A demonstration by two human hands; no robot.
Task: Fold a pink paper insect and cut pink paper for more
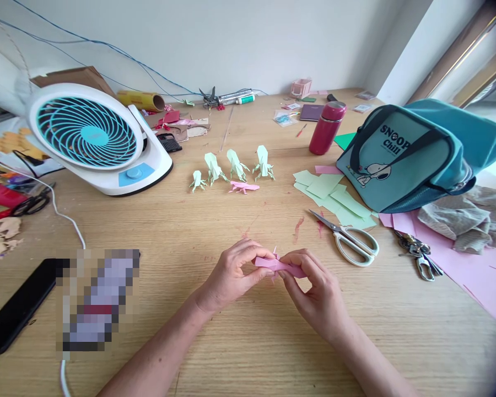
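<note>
A folded pink paper piece (278, 265) is held above the wooden table, with thin points sticking out at its middle. My left hand (235, 272) pinches its left part between thumb and fingers. Its right part is gripped by my right hand (314, 284), also thumb against fingers. Beyond my hands stand several pale green folded paper figures (237, 165) with thin legs, and a pink folded figure (244, 187) lies in front of them. White-handled scissors (356, 246) rest to the right, blades partly open, near overlapping pale green paper sheets (334, 194).
A white and blue fan (95, 135) stands at the back left, with a black phone-like object (22, 306) nearer. To the right are a red bottle (328, 128), a teal bag (400, 160), keys (419, 255) and pink paper (471, 264). A white cable (68, 218) runs along the left.
</note>
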